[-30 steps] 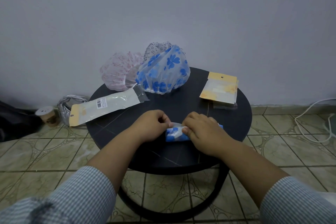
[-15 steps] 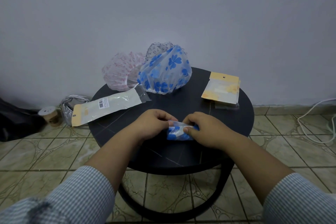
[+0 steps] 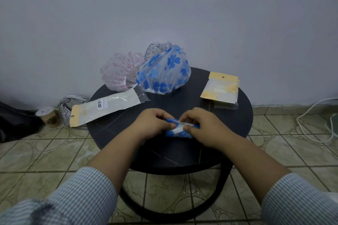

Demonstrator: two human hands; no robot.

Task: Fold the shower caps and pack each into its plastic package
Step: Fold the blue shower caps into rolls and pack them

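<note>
Shower cap (image 3: 178, 129), blue-flowered and folded down to a small bundle, is held near the front middle of the round black table (image 3: 237, 124). It is pinched at one end by the thumb and curled fingers of the left hand (image 3: 152, 124) and at the other by those of the right hand (image 3: 200, 126), the hands close together. The folding step appears nearly finished. For a good result, the bundle is best kept tight and narrow, with air pressed out, so that it can be slid into a package without springing open. A long package (image 3: 108, 106) lies to the left, its mouth beside two unfolded caps: a blue one (image 3: 164, 73) and a pink one (image 3: 118, 73). More packages (image 3: 220, 87) are stacked at the right.
</note>
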